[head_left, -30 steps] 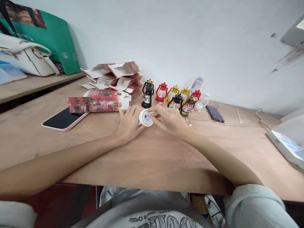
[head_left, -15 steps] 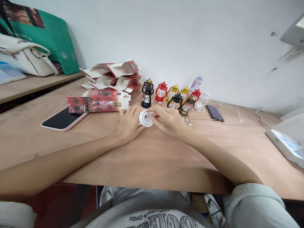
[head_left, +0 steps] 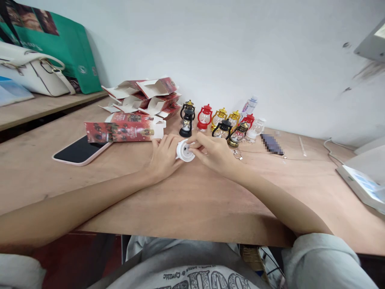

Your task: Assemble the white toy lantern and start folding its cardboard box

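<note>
My left hand (head_left: pixel 164 158) is wrapped round a small white lantern (head_left: pixel 182 154), whose round recessed underside faces me. Dark spots show inside the recess. The fingers of my right hand (head_left: pixel 212 151) are pinched together at the right rim of that underside. Whatever lies between those fingertips is too small or hidden to make out. Just beyond my hands stand several mini lanterns: a black one (head_left: pixel 187 124), a red one (head_left: pixel 205 117), a gold one (head_left: pixel 219 117), a bronze one (head_left: pixel 238 135) and another white one (head_left: pixel 257 127).
Open red-and-white cartons (head_left: pixel 159 86) are stacked at the back left. A flattened red box (head_left: pixel 129 131) overlaps a phone (head_left: pixel 78 151). Small metal rings (head_left: pixel 237 154) lie right of my right hand. A clear bottle (head_left: pixel 250 105) leans by the wall, and a blurred dark item (head_left: pixel 271 143) lies rightward.
The right fingertips have shifted slightly over the lantern's underside. My left hand keeps its hold, and the other things stay where they were.
</note>
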`<action>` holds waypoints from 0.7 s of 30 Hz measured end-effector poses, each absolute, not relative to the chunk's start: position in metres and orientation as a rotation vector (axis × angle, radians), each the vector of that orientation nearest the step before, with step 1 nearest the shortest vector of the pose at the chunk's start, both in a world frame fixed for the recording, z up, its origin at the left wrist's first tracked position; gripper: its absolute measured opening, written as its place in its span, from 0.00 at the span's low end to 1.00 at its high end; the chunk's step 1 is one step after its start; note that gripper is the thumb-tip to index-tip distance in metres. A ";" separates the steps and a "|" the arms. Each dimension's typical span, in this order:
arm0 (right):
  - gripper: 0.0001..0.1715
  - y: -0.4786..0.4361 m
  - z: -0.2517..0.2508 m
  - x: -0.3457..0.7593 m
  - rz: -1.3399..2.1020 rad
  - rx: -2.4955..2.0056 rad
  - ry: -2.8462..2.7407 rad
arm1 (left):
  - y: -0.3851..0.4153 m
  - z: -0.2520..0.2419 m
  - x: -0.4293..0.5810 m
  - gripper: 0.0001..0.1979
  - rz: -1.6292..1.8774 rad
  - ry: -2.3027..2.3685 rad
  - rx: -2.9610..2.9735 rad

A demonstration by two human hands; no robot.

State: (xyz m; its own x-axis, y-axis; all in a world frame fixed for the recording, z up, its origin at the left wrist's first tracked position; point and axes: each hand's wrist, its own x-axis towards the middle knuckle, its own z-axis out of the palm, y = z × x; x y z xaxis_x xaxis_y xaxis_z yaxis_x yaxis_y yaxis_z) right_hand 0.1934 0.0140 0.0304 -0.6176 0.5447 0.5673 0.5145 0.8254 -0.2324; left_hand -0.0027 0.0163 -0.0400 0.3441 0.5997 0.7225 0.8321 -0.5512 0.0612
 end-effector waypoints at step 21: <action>0.25 0.031 0.040 0.197 0.921 -0.874 -2.113 | 0.019 -0.043 -0.002 0.16 -1.152 -0.938 -2.192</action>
